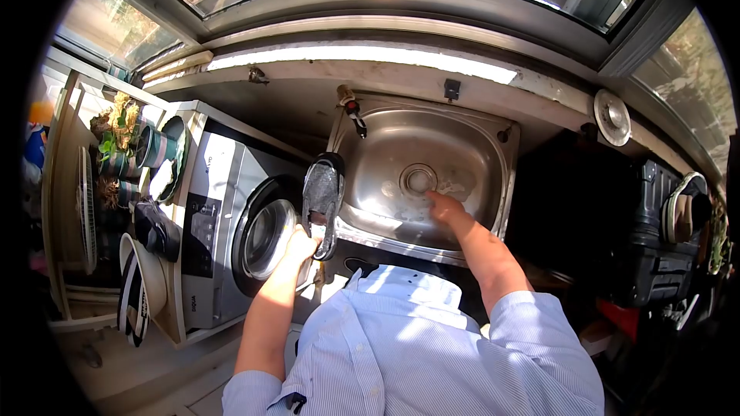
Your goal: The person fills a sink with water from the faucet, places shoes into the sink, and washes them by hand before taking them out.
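Observation:
A dark shoe [324, 199], wet and greyish on its visible face, is held upright by my left hand [300, 246]. My fingers grip its lower end, just left of the sink's rim. My right hand [447, 209] reaches down into the steel sink [470, 150], its fingers drawn together beside the drain [418, 179]. Whether anything small is between those fingers is hidden. Patches of water or foam lie around the drain. Above the sink's left corner is a tap [354, 115] with a dark spout; I cannot see water running from it.
A washing machine [223, 223] stands left of the sink, its round door [270, 227] close to my left hand. Potted plants [119, 127] and hats [142, 281] are further left. A black suitcase [655, 254] stands at right. A window ledge [370, 58] runs behind the sink.

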`<state>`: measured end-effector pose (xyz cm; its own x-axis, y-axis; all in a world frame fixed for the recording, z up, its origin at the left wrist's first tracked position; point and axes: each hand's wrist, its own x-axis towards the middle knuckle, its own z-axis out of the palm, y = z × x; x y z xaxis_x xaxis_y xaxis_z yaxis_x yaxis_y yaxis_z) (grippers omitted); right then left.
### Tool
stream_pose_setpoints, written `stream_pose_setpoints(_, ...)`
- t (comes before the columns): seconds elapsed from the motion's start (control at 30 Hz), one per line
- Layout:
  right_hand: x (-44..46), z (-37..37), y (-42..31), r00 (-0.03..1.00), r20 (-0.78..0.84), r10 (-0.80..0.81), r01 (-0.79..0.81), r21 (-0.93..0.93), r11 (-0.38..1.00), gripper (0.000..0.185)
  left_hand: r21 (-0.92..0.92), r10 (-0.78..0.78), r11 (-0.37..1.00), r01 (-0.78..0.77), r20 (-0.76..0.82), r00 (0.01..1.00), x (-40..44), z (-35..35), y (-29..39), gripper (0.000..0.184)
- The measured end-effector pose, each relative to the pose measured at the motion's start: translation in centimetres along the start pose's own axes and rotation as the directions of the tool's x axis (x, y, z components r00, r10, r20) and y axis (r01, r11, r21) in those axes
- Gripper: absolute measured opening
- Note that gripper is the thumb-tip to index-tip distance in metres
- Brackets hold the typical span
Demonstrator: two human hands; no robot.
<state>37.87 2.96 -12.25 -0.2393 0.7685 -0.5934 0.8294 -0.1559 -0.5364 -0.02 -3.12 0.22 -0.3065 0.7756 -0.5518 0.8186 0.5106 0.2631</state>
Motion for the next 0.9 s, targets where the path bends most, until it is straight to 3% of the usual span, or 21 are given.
stream_pose_setpoints(0.2,-0.2,0.1,0.9,0.999,-0.032,0.024,-0.024,-0.008,1.0,0.058,-0.066,-0.033,0.997,0.033,-0.007,0.999,-0.8,-0.4,0.8,0.051)
stream_pose_setpoints(0.4,0.2,1.1,2.3,0.997,-0.067,-0.026,0.025,-0.024,0.999,0.044,0.1,-0.043,0.994,0.048,-0.047,0.998,-1.8,-1.5,2.2,0.048)
stream_pose_setpoints(0.6,-1.1,1.0,1.6,0.979,-0.156,-0.129,0.135,0.024,0.991,0.035,-0.045,0.11,0.993,-0.113,-0.058,0.992,-1.0,-1.0,5.5,0.044)
stream_pose_setpoints(0.67,-1.1,1.3,1.8,0.969,-0.191,-0.16,0.169,0.033,0.985,0.034,-0.145,0.232,0.957,-0.25,-0.132,0.964,1.9,1.6,5.3,0.042)
stream_pose_setpoints(0.8,-1.9,0.9,1.5,0.929,-0.307,-0.207,0.251,0.113,0.961,0.03,-0.004,0.316,0.946,-0.323,-0.198,0.928,1.9,2.5,9.4,0.032)
stream_pose_setpoints(0.9,-2.4,-0.2,1.4,0.923,-0.307,-0.234,0.302,0.198,0.933,0.034,-0.076,0.323,0.934,-0.349,-0.239,0.916,3.0,4.0,9.4,0.033)
